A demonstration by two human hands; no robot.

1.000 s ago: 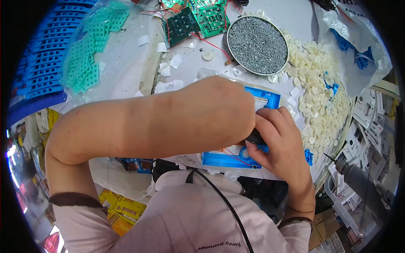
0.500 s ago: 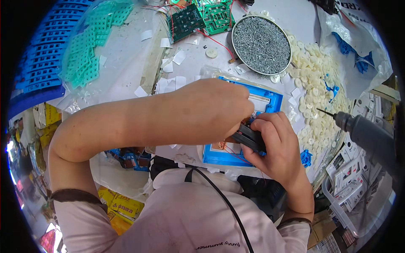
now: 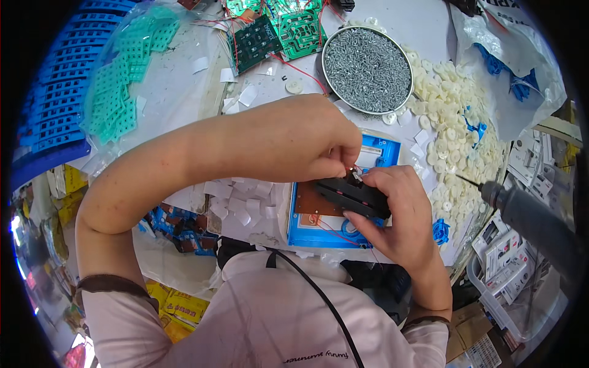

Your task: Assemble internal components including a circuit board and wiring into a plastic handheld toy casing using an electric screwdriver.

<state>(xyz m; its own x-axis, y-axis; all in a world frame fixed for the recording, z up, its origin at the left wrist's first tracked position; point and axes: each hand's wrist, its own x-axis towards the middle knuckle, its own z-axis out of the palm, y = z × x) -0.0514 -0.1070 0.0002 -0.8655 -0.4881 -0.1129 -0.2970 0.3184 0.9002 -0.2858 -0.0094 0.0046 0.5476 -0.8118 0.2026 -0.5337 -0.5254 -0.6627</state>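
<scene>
My right hand grips a black oblong plastic part with rounded ends, thumb below and fingers above. From the left, my left hand reaches across with thumb and fingertips pinched together at the part's upper edge. A small metallic piece shows there between the hands; whatever my left fingertips hold is too small to name. Beneath both hands lies a shallow blue plastic case. In it are a brown board, thin red wires and a white panel, partly covered by my hands.
Beyond my hands stands a round bowl of small metal screws. Cream plastic discs are heaped to its right, near a dark power screwdriver. Green circuit boards, bagged green pieces, blue baskets and paper scraps lie around.
My left hand has shifted slightly up and left, baring its pinched fingertips and more of the black part. The view has also shifted a little; my right hand keeps its grip.
</scene>
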